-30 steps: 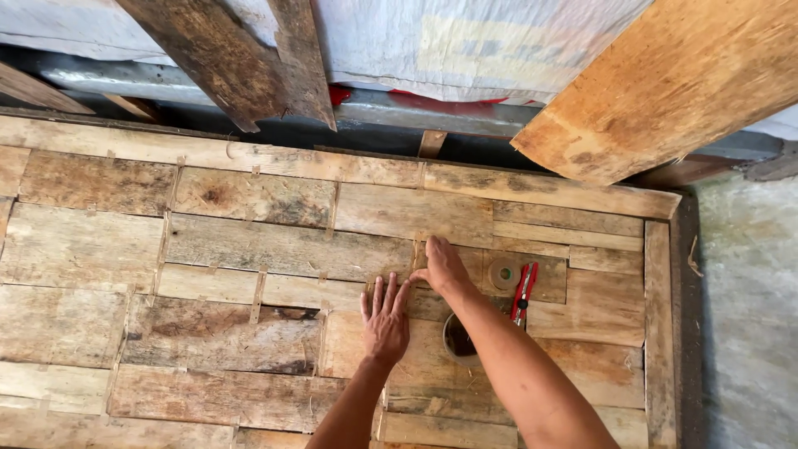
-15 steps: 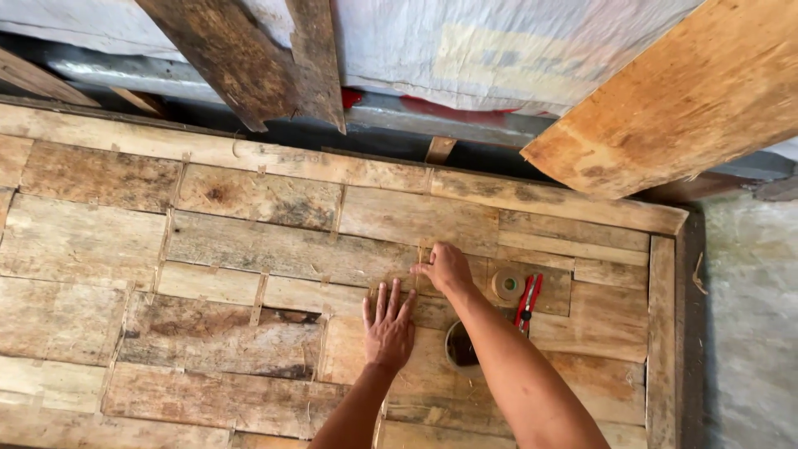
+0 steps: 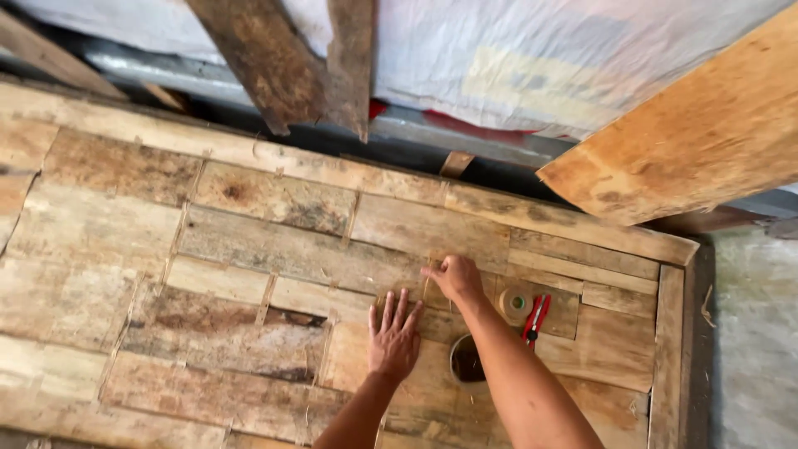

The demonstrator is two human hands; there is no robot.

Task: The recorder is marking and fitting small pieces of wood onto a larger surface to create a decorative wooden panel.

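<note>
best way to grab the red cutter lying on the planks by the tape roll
Grip the red cutter by its handles, near the middle of its length, coming straight down from above. It lies flat on the plank panel, long and thin, tilted a little from upright in the view. The tape roll sits close on its left, so pinch across from the open right side.

I see soft, even daylight over the wooden panel (image 3: 249,249), bright enough, with no hard glare on it. The white sheet (image 3: 515,58) at the top is the brightest part and looks a little washed out, while the gap under it stays dark. Shadows under both hands are weak, and the picture is slightly soft, with lines bending near the edges.
</note>
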